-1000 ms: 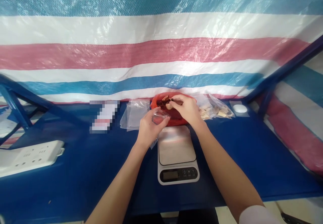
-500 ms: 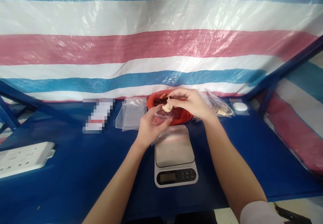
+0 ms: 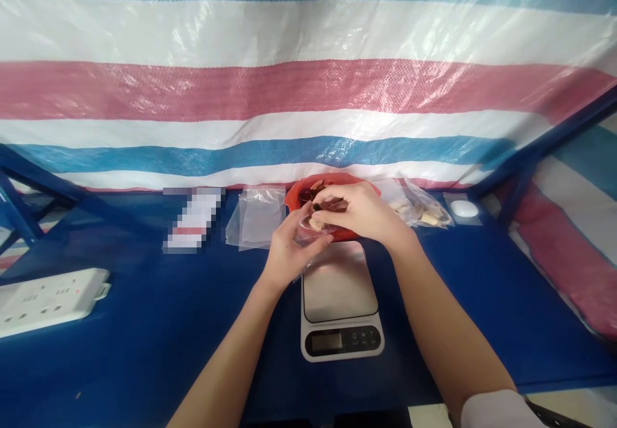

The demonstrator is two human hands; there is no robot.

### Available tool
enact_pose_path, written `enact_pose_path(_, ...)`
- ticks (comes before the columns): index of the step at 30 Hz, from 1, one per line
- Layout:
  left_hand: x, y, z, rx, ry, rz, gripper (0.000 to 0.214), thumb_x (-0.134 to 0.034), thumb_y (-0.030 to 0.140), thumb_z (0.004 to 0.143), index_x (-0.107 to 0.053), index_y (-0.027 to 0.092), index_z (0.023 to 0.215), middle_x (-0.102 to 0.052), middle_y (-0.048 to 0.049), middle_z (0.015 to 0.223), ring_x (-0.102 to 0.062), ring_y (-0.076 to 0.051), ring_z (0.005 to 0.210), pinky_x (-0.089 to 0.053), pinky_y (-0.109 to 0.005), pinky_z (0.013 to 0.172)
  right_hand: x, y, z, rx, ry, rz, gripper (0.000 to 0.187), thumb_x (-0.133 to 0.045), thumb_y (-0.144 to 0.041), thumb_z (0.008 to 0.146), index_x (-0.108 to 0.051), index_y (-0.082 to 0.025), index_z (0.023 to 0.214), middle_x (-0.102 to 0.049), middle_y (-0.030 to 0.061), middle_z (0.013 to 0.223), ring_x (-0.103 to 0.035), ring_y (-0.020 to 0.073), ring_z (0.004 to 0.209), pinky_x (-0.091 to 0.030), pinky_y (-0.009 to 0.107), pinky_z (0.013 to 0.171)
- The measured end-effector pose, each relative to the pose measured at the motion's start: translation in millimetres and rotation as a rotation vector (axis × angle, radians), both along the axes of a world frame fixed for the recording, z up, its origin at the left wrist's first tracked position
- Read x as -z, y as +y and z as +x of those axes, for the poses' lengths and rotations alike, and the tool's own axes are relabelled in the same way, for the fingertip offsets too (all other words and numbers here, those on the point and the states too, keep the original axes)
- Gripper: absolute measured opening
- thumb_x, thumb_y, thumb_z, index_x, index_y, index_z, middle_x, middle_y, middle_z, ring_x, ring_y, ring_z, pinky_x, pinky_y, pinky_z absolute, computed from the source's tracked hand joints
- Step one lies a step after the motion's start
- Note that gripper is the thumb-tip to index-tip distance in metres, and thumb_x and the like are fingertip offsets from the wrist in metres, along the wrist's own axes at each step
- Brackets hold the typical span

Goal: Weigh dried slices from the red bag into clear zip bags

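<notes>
Seen from the head camera, a blue table point(image 3: 144, 325) runs in front of a striped tarp point(image 3: 289, 87) of blue, white and red, with blue metal bars at both sides. On it sit a kitchen scale point(image 3: 340, 286), a white power strip point(image 3: 48, 299), flat empty bags point(image 3: 255, 216), a red bowl point(image 3: 351, 179) and filled bags point(image 3: 424, 209).

The left hand point(image 3: 289, 248) pinches a small clear bag point(image 3: 313, 229) above the scale's far edge, just in front of the bowl. The bag is thin, crumpled and see-through. Its mouth faces up towards the right hand point(image 3: 364, 213), and its length hangs down, mostly hidden by fingers. The right hand is closed around brown and pale slices point(image 3: 332, 206) at that mouth.
</notes>
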State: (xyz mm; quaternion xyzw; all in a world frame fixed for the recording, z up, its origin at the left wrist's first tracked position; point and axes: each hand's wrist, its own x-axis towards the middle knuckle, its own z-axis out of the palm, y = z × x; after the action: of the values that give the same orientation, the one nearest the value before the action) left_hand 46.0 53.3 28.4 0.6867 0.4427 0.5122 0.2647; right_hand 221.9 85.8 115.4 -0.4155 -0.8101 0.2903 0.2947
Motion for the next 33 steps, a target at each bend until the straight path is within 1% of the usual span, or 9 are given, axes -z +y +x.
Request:
enact_pose_path(5,-1.0,-0.6,-0.4,0.003,-0.031,-0.057,0.069,-0.079,0.044,0.075,-0.058,0.018,0.135,-0.068,-0.0122,0.126,-0.066,-0.027,0.114,-0.052,-0.041,0.101,-4.7,-4.2,-5.3,0.022,-0.119,0.025,0.01,-0.07,-0.025,0.082,-0.074,-0.024,0.091,-0.075,-0.0005,0.091,-0.067,0.0166,0.085,-0.047,0.028,0.075)
enact_pose_path(10,-4.8,-1.7,-6.5,0.016,-0.063,-0.179,0.07,-0.08,0.046,0.073,-0.059,0.016,0.133,-0.069,-0.0134,0.126,-0.065,-0.03,0.117,-0.051,-0.043,0.103,1.8,-3.8,-8.8,-0.026,-0.087,-0.005,0.009,-0.069,-0.029,0.083,-0.074,-0.024,0.09,-0.074,-0.0019,0.087,-0.066,0.0145,0.081,-0.046,0.026,0.07)
enact_pose_path(14,-9.2,-1.7,-10.6,0.037,-0.038,-0.219,0.058,-0.079,0.046,0.074,-0.066,0.017,0.123,-0.074,-0.0107,0.114,-0.068,-0.029,0.109,-0.054,-0.041,0.097,6.9,-3.0,-11.5,-0.033,-0.075,-0.007,0.013,-0.071,-0.032,0.084,-0.074,-0.025,0.094,-0.075,-0.0014,0.089,-0.067,0.0152,0.084,-0.047,0.028,0.073)
enact_pose_path(17,-11.4,-1.7,-10.7,0.063,-0.014,-0.224,0.049,-0.077,0.046,0.076,-0.069,0.019,0.116,-0.076,-0.0072,0.104,-0.071,-0.026,0.098,-0.057,-0.038,0.089,8.5,-2.5,-14.1,-0.051,-0.091,0.025,0.012,-0.071,-0.03,0.084,-0.074,-0.025,0.094,-0.075,-0.0013,0.09,-0.067,0.0159,0.084,-0.048,0.029,0.076)
enact_pose_path(19,-12.2,-1.8,-10.4,0.067,-0.017,-0.223,0.046,-0.077,0.045,0.077,-0.07,0.019,0.114,-0.077,-0.0063,0.1,-0.071,-0.025,0.094,-0.057,-0.037,0.086,8.8,-2.1,-15.7,-0.063,-0.093,0.035,0.009,-0.071,-0.027,0.083,-0.075,-0.025,0.092,-0.075,-0.0019,0.089,-0.067,0.016,0.083,-0.048,0.029,0.076)
enact_pose_path(22,-13.2,-1.7,-10.5,0.074,-0.045,-0.216,0.047,-0.078,0.044,0.075,-0.07,0.018,0.113,-0.076,-0.0068,0.102,-0.071,-0.026,0.097,-0.057,-0.037,0.088,8.9,-1.4,-17.4,-0.066,-0.094,0.033,0.009,-0.073,-0.027,0.082,-0.075,-0.026,0.09,-0.075,-0.0021,0.09,-0.067,0.017,0.084,-0.049,0.028,0.075)
enact_pose_path(26,-14.4,-1.4,-11.3,0.085,-0.077,-0.22,0.048,-0.08,0.044,0.073,-0.07,0.017,0.112,-0.076,-0.0083,0.105,-0.07,-0.027,0.101,-0.056,-0.037,0.092,9.3,-1.6,-17.6,-0.093,-0.055,0.016,0.012,-0.072,-0.027,0.083,-0.076,-0.025,0.094,-0.076,-0.0016,0.093,-0.069,0.0168,0.084,-0.052,0.028,0.078)
enact_pose_path(30,-11.9,-0.9,-12.6,0.071,-0.105,-0.249,0.058,-0.083,0.043,0.07,-0.068,0.017,0.12,-0.074,-0.0104,0.113,-0.068,-0.03,0.109,-0.053,-0.042,0.1,9.1,-2.4,-13.1,-0.131,0.02,-0.053,0.018,-0.07,-0.027,0.085,-0.076,-0.026,0.102,-0.077,-0.0008,0.096,-0.071,0.0154,0.084,-0.054,0.028,0.08)
enact_pose_path(33,-7.7,-0.8,-13.7,0.028,-0.124,-0.26,0.068,-0.084,0.044,0.068,-0.064,0.015,0.126,-0.072,-0.0127,0.118,-0.067,-0.031,0.113,-0.05,-0.045,0.104,7.5,-1.0,-5.2,-0.103,0.035,-0.056,0.017,-0.067,-0.027,0.087,-0.076,-0.027,0.101,-0.077,0.0002,0.098,-0.071,0.0158,0.087,-0.054,0.03,0.082)
